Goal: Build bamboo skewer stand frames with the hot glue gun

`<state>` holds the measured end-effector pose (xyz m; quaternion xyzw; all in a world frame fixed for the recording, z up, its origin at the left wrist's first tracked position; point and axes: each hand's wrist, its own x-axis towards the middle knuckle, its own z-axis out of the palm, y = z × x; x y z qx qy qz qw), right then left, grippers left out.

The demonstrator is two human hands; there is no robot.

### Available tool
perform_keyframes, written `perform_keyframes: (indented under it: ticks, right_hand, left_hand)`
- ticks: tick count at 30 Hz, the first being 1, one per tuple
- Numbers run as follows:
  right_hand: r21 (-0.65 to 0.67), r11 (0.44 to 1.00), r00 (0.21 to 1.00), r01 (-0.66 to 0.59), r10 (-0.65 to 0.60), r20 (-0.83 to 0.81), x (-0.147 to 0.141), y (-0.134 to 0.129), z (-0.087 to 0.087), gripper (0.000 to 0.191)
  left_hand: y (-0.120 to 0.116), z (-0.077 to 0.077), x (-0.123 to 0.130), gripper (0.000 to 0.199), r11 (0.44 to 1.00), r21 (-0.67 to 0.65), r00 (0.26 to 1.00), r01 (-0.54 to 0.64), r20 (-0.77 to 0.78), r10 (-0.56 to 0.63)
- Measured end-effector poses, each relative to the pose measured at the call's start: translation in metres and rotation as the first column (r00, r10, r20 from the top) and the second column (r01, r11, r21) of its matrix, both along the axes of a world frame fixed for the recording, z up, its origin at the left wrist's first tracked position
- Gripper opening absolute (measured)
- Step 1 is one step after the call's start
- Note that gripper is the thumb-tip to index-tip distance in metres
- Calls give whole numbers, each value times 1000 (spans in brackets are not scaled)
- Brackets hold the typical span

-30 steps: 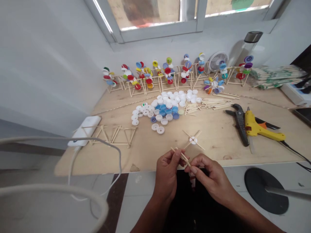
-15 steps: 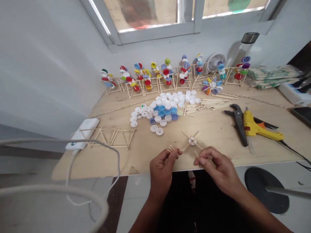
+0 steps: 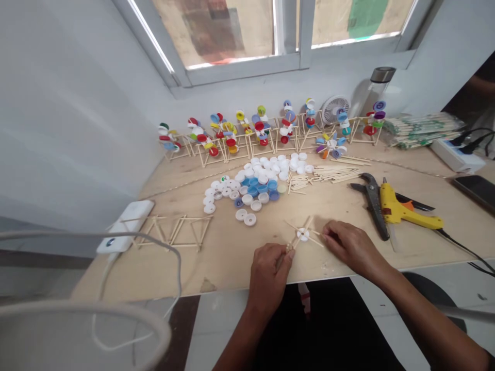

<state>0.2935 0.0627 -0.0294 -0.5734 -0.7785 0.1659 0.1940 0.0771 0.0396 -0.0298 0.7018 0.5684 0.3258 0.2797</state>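
Note:
A white bottle cap lies near the table's front edge, with several thin wooden sticks spread out from it like spokes. My right hand is closed in a pinch on a wooden stick, whose inner end reaches the cap from the right. To the lower left of the cap, my left hand is closed around a few short wooden sticks. Its fingertips are beside the outer end of one spoke; whether they touch it I cannot tell.
Loose caps and cut sticks lie mid-table. A yellow glue gun and black-handled cutters are to the right. Stick frames with coloured cap wheels line the wall. A bare stick frame and power strip stand left.
My right hand has moved up and to the right, bringing its stick to the cap. My left hand has shifted right, closer to the spokes. The whole view has tilted slightly.

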Motion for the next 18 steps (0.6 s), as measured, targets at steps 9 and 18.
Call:
perform_keyframes:
  ticks: [9,18]
  right_hand:
    - [-18,992,987,-126,127,96,-3,15,8,16]
    - [-28,979,977,-200,201,63,0,21,10,16]
  left_hand:
    - [0,-4,-1,29,998,-41,999,-38,32,40]
    - [0,-3,-1,28,999,-31,999,-37,11,38]
